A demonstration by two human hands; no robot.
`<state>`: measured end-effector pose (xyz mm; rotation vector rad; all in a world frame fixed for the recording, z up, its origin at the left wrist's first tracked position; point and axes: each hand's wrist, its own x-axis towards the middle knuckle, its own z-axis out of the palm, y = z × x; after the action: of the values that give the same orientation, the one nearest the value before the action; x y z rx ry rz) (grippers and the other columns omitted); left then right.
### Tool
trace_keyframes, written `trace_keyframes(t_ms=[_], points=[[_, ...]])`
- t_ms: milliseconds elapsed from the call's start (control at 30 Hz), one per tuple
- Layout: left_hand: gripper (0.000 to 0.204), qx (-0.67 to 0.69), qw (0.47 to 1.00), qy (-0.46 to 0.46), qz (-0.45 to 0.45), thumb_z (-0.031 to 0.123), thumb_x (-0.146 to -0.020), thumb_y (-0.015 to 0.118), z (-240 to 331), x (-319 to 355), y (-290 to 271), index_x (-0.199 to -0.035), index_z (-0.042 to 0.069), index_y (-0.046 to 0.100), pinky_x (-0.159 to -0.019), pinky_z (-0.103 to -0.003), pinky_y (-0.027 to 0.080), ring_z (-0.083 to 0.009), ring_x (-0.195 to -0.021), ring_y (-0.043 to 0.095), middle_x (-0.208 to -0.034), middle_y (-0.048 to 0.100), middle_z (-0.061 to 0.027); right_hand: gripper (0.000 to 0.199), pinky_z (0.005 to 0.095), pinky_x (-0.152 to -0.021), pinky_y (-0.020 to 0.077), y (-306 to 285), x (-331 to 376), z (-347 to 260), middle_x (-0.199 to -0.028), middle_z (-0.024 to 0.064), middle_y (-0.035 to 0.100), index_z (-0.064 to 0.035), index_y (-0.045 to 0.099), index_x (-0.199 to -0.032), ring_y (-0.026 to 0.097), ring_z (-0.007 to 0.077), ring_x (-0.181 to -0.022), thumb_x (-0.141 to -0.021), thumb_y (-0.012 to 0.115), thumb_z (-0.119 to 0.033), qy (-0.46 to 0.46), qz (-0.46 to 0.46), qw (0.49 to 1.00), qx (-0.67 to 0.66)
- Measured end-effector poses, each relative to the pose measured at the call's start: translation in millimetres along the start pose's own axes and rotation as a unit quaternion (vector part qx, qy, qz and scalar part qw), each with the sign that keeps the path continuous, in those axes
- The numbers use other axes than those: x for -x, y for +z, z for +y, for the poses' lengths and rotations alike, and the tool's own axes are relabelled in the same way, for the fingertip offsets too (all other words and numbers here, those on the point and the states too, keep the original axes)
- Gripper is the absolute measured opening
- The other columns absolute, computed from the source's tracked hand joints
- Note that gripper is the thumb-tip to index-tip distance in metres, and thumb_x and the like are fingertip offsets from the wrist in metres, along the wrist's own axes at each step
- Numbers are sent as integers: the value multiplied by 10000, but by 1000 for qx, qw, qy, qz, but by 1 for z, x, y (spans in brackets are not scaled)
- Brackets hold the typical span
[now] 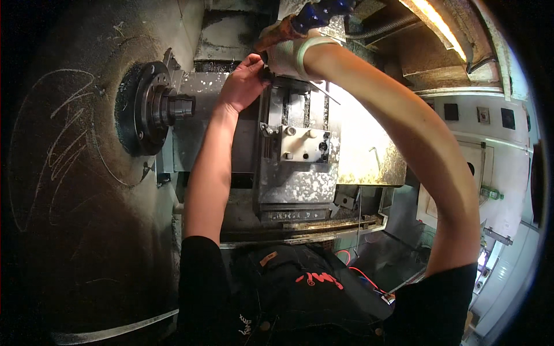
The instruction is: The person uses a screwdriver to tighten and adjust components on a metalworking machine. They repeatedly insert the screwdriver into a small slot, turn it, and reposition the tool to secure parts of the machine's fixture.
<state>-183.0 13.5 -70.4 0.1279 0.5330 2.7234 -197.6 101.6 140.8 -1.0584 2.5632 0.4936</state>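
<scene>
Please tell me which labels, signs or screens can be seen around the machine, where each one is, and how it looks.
Black squares: three small dark panels in a row on the white wall, upper right.
Green part: small, on the white wall at right; whether it bears a label cannot be told.
Strip: narrow dark plate low on the grey tool block, marks too small to tell.
No screens or packages show.

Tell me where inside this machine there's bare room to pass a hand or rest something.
Open space lies between the round chuck and the metal tool block, beside the left forearm. The speckled sloped panel right of the block is bare. It is crowded at the block's top, where the left hand and the gloved right hand with a blue-handled tool meet.
</scene>
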Motion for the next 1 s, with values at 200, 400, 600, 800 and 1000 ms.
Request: trace_keyframes(t_ms=[200, 400, 600, 800, 1000], points=[[57, 1, 1000, -2, -10, 139, -896, 528, 5, 4, 0, -949, 116, 532, -753, -300, 434, -135, -883, 540, -932, 573, -15, 325, 386, -741, 513, 9, -23, -1, -974, 122, 656, -107, 682, -971, 638, 289, -890, -728, 589, -301, 21, -56, 997, 38], [142, 5, 1000, 2, -31, 143, -885, 541, 3, 1, -5, -1012, 88, 511, -817, -332, 458, -161, -929, 553, -989, 575, -48, 346, 380, -774, 503, 10, -29, -10, -1026, 102, 647, -139, 652, -1055, 628, 274, -928, -741, 591, -270, 40, -81, 995, 43], [268, -9, 999, 18, -36, 154, -870, 562, 4, 0, -3, -1111, 58, 498, -873, -351, 454, -175, -980, 557, -1082, 571, -77, 409, 362, -785, 504, 6, -23, -21, -1045, 85, 645, -164, 597, -1149, 624, 273, -949, -750, 599, -258, 58, -59, 996, 42], [203, 17, 1000, -8, -7, 143, -877, 552, 5, 4, 5, -1067, 76, 532, -836, -350, 466, -160, -961, 562, -1042, 589, -60, 408, 343, -766, 512, -10, 8, -23, -1026, 105, 643, -115, 600, -1126, 634, 258, -909, -735, 612, -234, 61, 31, 997, -48], [74, 18, 998, -11, -59, 129, -893, 528, 1, -6, -5, -947, 89, 559, -749, -306, 459, -128, -874, 571, -913, 615, -29, 241, 345, -689, 497, 37, 17, 87, -824, 25, 651, -228, 591, -1058, 653, 188, -816, -826, 527, -208, -64, -50, 944, 319]])
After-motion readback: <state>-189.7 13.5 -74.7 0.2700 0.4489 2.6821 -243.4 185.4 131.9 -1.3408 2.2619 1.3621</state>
